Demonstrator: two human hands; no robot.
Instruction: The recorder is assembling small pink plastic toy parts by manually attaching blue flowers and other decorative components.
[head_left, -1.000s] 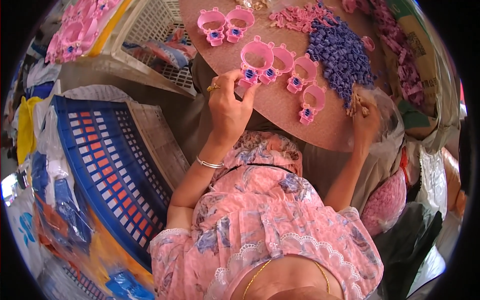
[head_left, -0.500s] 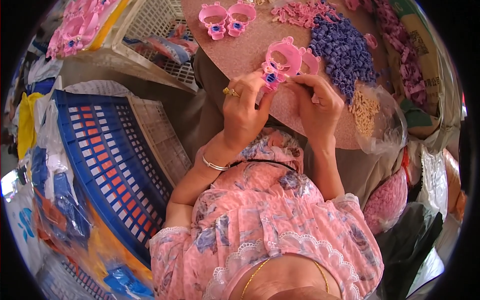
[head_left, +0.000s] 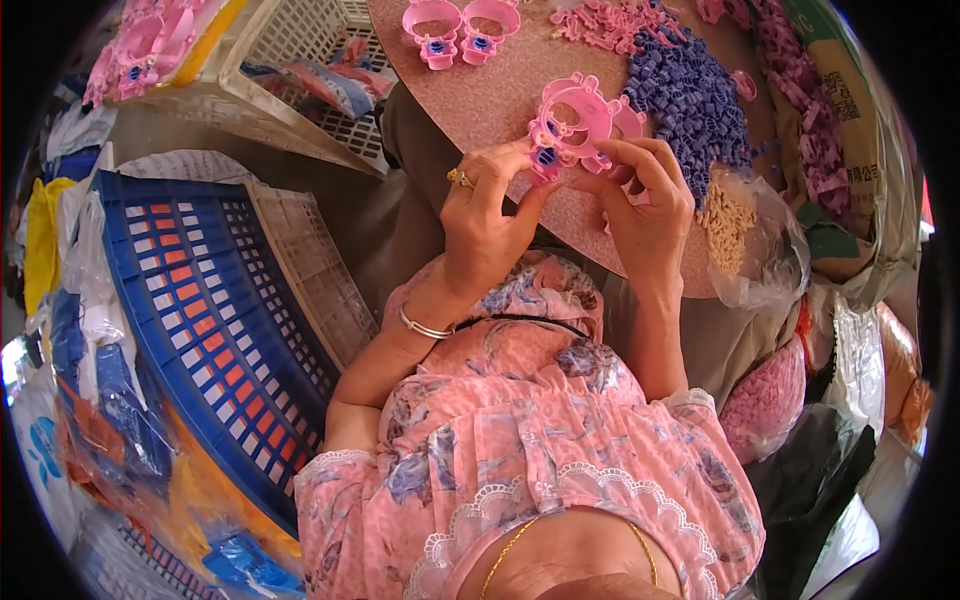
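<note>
Hands meet at the near edge of the round speckled pink worktop [head_left: 480,90]. The left hand [head_left: 485,225] pinches the lower end of a pink plastic toy frame [head_left: 575,125], fingers closed on the part with a small blue piece; the right hand [head_left: 645,205] grips the same frame from the other side, fingertips curled onto it. The frame is lifted just off the board, tilted toward the person.

Little free board remains: a bare strip runs from the hands up toward a second pair of pink frames [head_left: 460,25] at the far edge. To the right, a heap of purple pieces [head_left: 690,95] lies just beside the held frame, with pink pieces [head_left: 610,20] above it and a clear bag of tan pieces [head_left: 730,225] spilling over the rim.

Left of the worktop stands a white slotted crate [head_left: 300,60] holding folded bags; nearer lies a blue slotted crate [head_left: 200,320], tilted, with a beige one [head_left: 310,270] against it.
</note>
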